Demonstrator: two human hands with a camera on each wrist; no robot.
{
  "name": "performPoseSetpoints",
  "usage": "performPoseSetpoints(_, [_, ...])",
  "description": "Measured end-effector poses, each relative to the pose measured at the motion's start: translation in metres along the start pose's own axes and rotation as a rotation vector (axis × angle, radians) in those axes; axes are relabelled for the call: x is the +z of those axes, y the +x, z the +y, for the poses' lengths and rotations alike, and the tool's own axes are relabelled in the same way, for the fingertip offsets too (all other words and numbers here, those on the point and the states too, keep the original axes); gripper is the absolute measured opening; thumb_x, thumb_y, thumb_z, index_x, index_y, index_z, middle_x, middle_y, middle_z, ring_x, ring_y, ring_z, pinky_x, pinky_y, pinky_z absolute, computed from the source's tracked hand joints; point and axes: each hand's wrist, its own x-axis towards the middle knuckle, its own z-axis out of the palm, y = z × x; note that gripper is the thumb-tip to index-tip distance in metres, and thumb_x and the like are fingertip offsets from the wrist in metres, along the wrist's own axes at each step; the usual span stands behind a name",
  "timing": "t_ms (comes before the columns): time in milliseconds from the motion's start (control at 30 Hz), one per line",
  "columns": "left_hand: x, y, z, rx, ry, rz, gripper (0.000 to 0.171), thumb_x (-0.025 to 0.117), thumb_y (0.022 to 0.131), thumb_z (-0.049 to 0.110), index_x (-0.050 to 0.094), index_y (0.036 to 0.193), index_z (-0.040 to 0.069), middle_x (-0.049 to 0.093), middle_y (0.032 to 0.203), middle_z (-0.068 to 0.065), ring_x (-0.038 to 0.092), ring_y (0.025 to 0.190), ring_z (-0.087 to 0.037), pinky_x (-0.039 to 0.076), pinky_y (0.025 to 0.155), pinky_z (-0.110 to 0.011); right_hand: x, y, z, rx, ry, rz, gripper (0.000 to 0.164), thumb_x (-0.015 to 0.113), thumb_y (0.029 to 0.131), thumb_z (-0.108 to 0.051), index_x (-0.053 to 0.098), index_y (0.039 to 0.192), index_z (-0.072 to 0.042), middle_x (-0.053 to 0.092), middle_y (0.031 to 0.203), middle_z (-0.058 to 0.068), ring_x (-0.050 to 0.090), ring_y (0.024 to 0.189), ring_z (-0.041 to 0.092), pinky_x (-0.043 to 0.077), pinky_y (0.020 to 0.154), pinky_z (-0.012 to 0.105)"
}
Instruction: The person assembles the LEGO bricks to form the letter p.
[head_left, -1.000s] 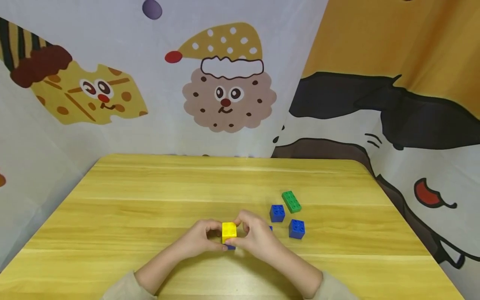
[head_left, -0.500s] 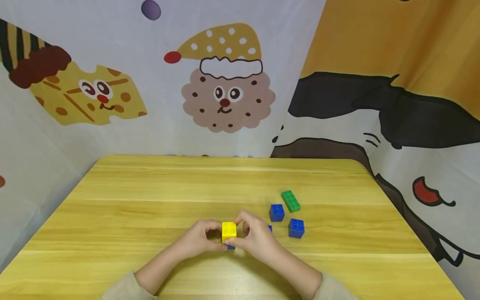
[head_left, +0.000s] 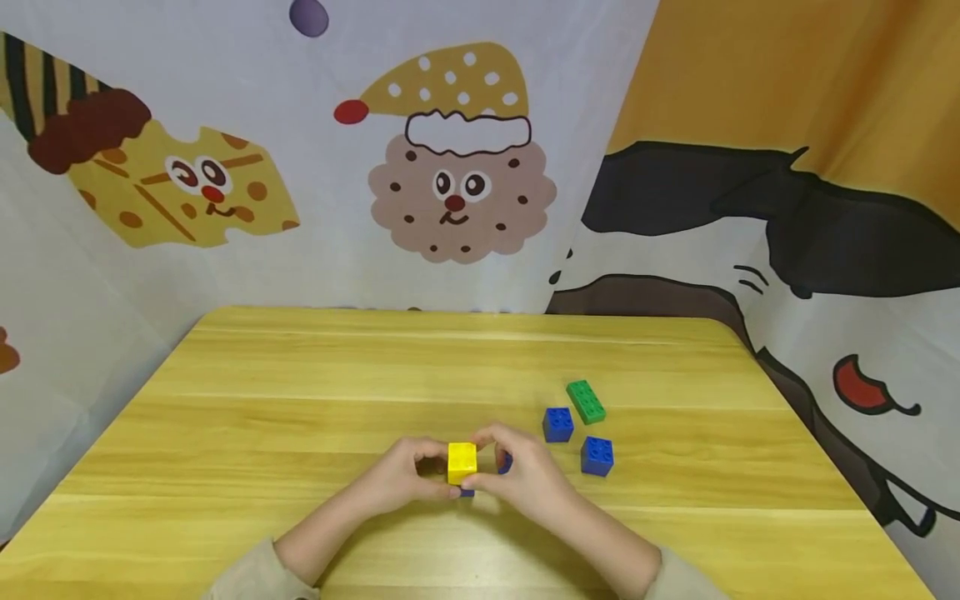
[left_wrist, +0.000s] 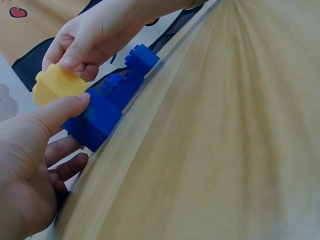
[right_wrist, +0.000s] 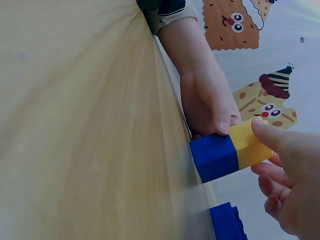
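Note:
A yellow building block (head_left: pixel 462 463) sits on top of a blue building block (right_wrist: pixel 215 159), the two forming a small upright stack on the table. My left hand (head_left: pixel 401 473) holds the blue lower block, its thumb on the near side; in the left wrist view the thumb lies close to the seam. My right hand (head_left: pixel 528 473) pinches the yellow block, with the thumb (right_wrist: pixel 270 132) on one face and the index finger at the far side, partly hidden. In the head view the yellow block covers most of the blue one.
Right of the hands lie two blue blocks (head_left: pixel 558 424) (head_left: pixel 597 456) and a flat green block (head_left: pixel 586 402). Another blue block (head_left: pixel 506 463) shows partly behind the right hand's fingers. The wooden table (head_left: pixel 337 375) meets a cartoon-print curtain (head_left: pixel 322 275) at the back.
My right thumb has slid slightly right along the yellow block, and more of the blue block behind that hand shows. The left hand keeps its hold; the whole view has shifted a little.

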Motion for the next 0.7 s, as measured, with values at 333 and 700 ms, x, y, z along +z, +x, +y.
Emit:
performPoseSetpoints(333, [0.002, -0.001, 0.003, -0.038, 0.010, 0.020, 0.032, 0.080, 0.078, 0.018, 0.070, 0.108, 0.014, 0.066, 0.106, 0.004, 0.058, 0.097, -0.018, 0.046, 0.088, -0.035, -0.011, -0.009, 0.009, -0.095, -0.023, 0.092, 0.047, 0.086, 0.069, -0.021, 0.068, 0.110, -0.006, 0.069, 0.100, 0.003, 0.054, 0.070, 0.013, 0.047, 0.057, 0.021])
performPoseSetpoints(700, [0.001, -0.001, 0.003, -0.052, 0.022, 0.031, 0.033, 0.081, 0.077, 0.021, 0.070, 0.107, 0.014, 0.067, 0.107, 0.003, 0.059, 0.098, -0.019, 0.046, 0.089, -0.035, -0.028, -0.019, 0.020, 0.055, -0.103, 0.074, 0.044, 0.083, 0.073, -0.019, 0.068, 0.114, -0.010, 0.067, 0.106, -0.001, 0.051, 0.073, 0.009, 0.044, 0.054, 0.022])
